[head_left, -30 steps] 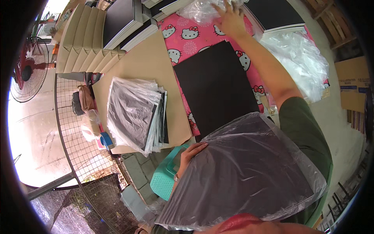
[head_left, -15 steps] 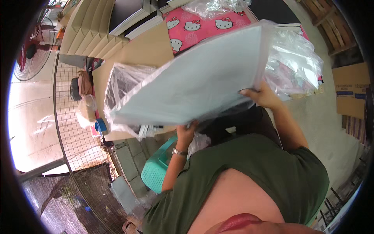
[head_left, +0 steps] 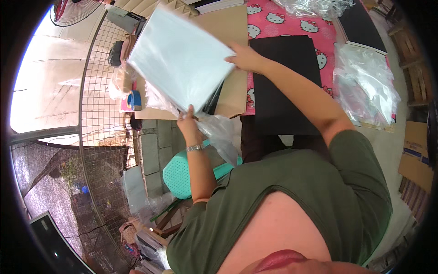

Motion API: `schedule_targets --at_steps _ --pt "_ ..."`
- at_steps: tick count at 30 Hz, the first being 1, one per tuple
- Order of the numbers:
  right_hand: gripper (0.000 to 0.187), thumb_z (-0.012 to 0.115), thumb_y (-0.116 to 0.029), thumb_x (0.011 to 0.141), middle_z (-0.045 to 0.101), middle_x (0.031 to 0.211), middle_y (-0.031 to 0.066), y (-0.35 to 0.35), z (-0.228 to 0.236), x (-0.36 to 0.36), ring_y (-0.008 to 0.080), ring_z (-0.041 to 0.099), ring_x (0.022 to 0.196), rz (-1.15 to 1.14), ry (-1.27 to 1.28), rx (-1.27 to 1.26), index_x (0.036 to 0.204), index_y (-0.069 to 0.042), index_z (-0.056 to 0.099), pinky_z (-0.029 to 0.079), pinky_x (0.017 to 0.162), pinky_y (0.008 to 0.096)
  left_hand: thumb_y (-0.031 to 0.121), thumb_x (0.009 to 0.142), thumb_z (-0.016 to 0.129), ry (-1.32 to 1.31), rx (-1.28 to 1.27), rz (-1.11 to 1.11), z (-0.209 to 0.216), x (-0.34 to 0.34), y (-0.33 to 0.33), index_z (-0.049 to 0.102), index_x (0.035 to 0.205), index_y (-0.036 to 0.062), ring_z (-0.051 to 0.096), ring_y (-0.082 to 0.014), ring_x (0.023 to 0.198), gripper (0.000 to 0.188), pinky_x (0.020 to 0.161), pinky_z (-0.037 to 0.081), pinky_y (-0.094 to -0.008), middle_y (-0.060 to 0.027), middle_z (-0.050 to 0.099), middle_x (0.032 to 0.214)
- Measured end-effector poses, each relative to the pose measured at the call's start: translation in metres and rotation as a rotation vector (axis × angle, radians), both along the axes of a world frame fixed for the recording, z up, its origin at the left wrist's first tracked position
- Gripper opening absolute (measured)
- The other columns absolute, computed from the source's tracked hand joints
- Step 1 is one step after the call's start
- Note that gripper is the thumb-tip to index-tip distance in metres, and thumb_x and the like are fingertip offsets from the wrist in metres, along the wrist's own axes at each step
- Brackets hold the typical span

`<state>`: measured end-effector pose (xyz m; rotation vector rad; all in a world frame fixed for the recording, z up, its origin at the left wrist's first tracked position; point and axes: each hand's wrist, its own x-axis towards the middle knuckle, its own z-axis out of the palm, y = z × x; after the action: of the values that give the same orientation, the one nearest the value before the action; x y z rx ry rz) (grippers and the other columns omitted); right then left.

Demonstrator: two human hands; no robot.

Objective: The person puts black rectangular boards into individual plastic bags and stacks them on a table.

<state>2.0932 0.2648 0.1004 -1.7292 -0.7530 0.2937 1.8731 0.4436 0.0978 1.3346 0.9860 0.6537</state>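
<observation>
A pale, flat rectangular board in clear plastic (head_left: pixel 180 59) is raised and tilted over the left part of the table. My right hand (head_left: pixel 246 57) grips its right edge, with the thumb lying on top. My left hand (head_left: pixel 188 125) pinches the near corner, and loose clear plastic hangs beside that wrist. Beneath the raised board lie crumpled plastic and something dark, mostly hidden. A black rectangular board (head_left: pixel 287 82) lies under my right forearm, reaching over the table's near edge.
Brown cardboard (head_left: pixel 232 91) and a pink patterned cloth (head_left: pixel 301 27) cover the table. Clear plastic bags (head_left: pixel 365 82) are heaped at the right. A blue tape roll (head_left: pixel 133 99) sits at the left edge. Near my left elbow stands a turquoise perforated plastic stool (head_left: pixel 178 176).
Both hands have carried the pale board leftward and away from me, and it has turned. The black board on the pink cloth now shows. My view has shifted left.
</observation>
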Motion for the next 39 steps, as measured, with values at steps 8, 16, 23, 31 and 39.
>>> schedule_targets --at_steps 8,16,23,31,39 --pt "0.041 0.059 -0.013 0.081 0.062 0.087 0.0211 0.111 -0.084 0.016 0.0275 0.064 0.064 -0.061 0.213 -0.237 0.112 0.007 0.042 0.05 0.061 0.0361 0.008 0.08 0.062 0.029 0.115 0.152 -0.033 -0.009 0.08 0.043 0.118 -0.0067 0.053 -0.0167 0.082 0.045 0.069 0.045 -0.0291 -0.012 0.056 0.096" --pt "0.068 0.068 -0.029 0.075 0.053 0.111 0.0155 -0.006 0.026 -0.085 0.0287 0.053 0.098 0.401 0.071 0.041 0.13 -0.003 0.036 0.042 0.088 0.0359 -0.002 0.072 0.058 -0.247 0.088 -0.66 0.051 0.009 -0.059 0.048 0.118 -0.0009 0.05 -0.0236 0.106 0.047 0.09 0.041 -0.0336 -0.0145 0.053 0.116" --pt "0.044 0.062 -0.004 0.078 0.059 0.091 0.0025 -0.102 0.045 -0.078 0.0078 0.053 0.083 0.179 0.462 0.394 0.119 -0.002 0.048 0.043 0.077 0.0232 -0.014 0.065 0.051 -0.433 -0.342 -0.927 0.076 0.028 -0.092 0.04 0.125 -0.0008 0.041 -0.0312 0.121 0.062 0.101 0.035 -0.0387 -0.0228 0.043 0.129" --pt "0.02 0.062 -0.014 0.081 0.061 0.076 0.0078 -0.134 0.049 -0.084 0.0112 0.057 0.071 0.019 0.466 0.351 0.09 0.003 0.06 0.045 0.066 0.026 -0.02 0.063 0.048 -0.359 -0.222 -0.959 0.081 0.033 -0.136 0.03 0.131 0.0019 0.029 -0.0315 0.13 0.073 0.106 0.028 -0.0377 -0.0188 0.026 0.14" --pt "0.014 0.061 -0.007 0.081 0.061 0.084 0.0037 -0.139 0.055 -0.108 0.0106 0.055 0.076 0.352 0.635 0.433 0.092 0.001 0.061 0.044 0.072 0.0247 -0.023 0.067 0.047 -0.387 0.075 -1.16 0.073 0.03 -0.146 0.022 0.132 0.0051 0.008 -0.0256 0.136 0.075 0.11 0.017 -0.0393 -0.0115 0.0 0.148"
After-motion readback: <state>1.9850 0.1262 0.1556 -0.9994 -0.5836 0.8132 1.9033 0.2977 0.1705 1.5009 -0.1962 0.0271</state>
